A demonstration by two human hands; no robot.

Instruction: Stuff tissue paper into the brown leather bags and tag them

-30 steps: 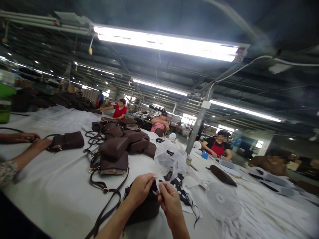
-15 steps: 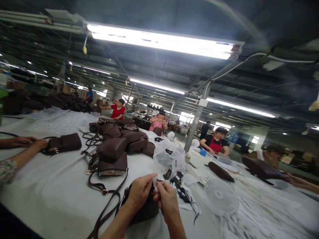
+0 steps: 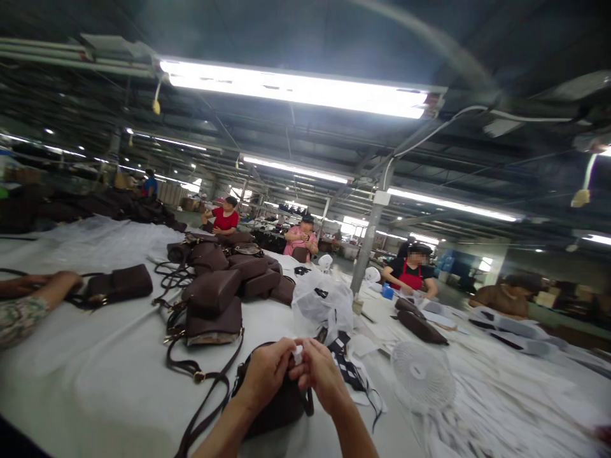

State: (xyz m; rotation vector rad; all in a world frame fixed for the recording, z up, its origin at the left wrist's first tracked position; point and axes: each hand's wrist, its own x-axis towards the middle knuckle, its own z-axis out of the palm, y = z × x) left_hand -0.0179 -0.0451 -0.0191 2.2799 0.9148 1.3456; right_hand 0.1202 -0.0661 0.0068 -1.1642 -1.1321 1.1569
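Above a dark brown handbag (image 3: 274, 407), my left hand (image 3: 267, 372) and my right hand (image 3: 319, 369) meet with fingers pinched together. Between their fingertips shows a small white piece (image 3: 298, 353), thin like paper or film; its exact kind cannot be made out. The handbag lies on the white-covered table, partly covered by my hands and forearms. Just left of it, another brown handbag (image 3: 214, 321) trails a long strap with a buckle. Black-and-white tags (image 3: 348, 369) lie to the right of my right hand.
Brown handbags are piled (image 3: 248, 267) ahead. A clear plastic bag (image 3: 324, 299) stands beside a metal post (image 3: 370, 242). A white fan (image 3: 422, 375) is to the right. At left, a co-worker's hand (image 3: 64, 286) is by a handbag (image 3: 121, 286). Other people sit across the table.
My right fingers have closed in toward my left fingertips around the white piece. At far right, the brown bag a co-worker held has left that spot. The view has shifted slightly.
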